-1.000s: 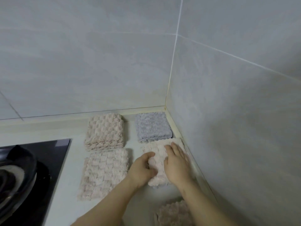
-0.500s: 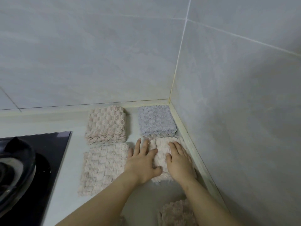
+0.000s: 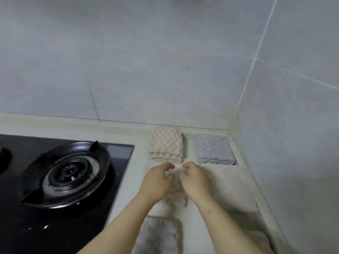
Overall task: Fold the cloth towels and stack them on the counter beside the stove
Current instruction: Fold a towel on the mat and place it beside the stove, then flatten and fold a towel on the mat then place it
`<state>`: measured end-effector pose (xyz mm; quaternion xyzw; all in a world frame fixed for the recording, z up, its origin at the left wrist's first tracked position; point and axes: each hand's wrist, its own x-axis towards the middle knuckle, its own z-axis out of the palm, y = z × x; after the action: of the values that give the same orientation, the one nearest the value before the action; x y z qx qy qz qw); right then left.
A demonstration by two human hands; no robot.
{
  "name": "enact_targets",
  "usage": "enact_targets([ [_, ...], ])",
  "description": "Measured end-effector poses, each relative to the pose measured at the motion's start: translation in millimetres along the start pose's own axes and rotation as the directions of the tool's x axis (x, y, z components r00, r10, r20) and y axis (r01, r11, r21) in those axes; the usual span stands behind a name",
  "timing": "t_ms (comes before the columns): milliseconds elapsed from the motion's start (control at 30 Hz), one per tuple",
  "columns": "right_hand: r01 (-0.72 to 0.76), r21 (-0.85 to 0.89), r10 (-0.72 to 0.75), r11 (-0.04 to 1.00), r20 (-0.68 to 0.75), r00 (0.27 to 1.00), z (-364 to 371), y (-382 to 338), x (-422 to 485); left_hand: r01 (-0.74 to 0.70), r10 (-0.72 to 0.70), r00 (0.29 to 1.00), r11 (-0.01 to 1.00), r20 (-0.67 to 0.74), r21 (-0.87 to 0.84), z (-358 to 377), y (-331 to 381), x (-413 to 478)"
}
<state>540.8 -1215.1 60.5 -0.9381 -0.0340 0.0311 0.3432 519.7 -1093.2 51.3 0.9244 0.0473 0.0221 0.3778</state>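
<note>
2 bare forearms [image 3: 117, 228], uncovered to the lower edge, end in the left hand [image 3: 156, 184] and right hand [image 3: 196, 182].

The pale counter [image 3: 136, 167] carries a black glass gas hob [image 3: 69, 173] at 9 o'clock and a cluster of towels toward the wall corner at 3 o'clock. At the cluster's middle lies a textured pink towel [image 3: 177, 196], with a folded pink towel pile [image 3: 166, 144] at its 12 o'clock, a folded grey towel [image 3: 213, 149] in the corner at 1 o'clock, a flat pale pink towel [image 3: 233, 187] touching it at 3 o'clock, and a blurred grey towel [image 3: 157, 235] at 6 o'clock.
</note>
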Motion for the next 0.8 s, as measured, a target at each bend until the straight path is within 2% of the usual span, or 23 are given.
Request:
enact_targets([
  [100, 0.092, 0.120, -0.105, 0.989, 0.106, 0.989, 33, -59, -14, 0.135, -0.148, 0.977, 0.987, -0.151, -0.092, -57, -34, -34],
  [233, 0.220, 0.239, -0.280, 0.946, 0.254, 0.926, 91, -138, -49, 0.263, -0.320, 0.892, 0.942, -0.319, -0.209, -131, -91, -96],
  [433, 0.336, 0.359, -0.482, 0.871, 0.488, 0.727, 194, -251, -150, 0.409, -0.553, 0.663, 0.832, -0.504, -0.375, -230, -185, -229],
  [533, 0.352, 0.403, -0.533, 0.845, 0.579, 0.617, 250, -307, -213, 0.452, -0.612, 0.556, 0.791, -0.562, -0.413, -275, -236, -304],
  [667, 0.371, 0.454, -0.586, 0.810, 0.652, 0.482, 320, -378, -297, 0.496, -0.646, 0.488, 0.759, -0.587, -0.422, -331, -301, -393],
  [800, 0.411, 0.455, -0.604, 0.790, 0.689, 0.399, 372, -439, -365, 0.509, -0.679, 0.391, 0.722, -0.622, -0.468, -381, -353, -462],
])
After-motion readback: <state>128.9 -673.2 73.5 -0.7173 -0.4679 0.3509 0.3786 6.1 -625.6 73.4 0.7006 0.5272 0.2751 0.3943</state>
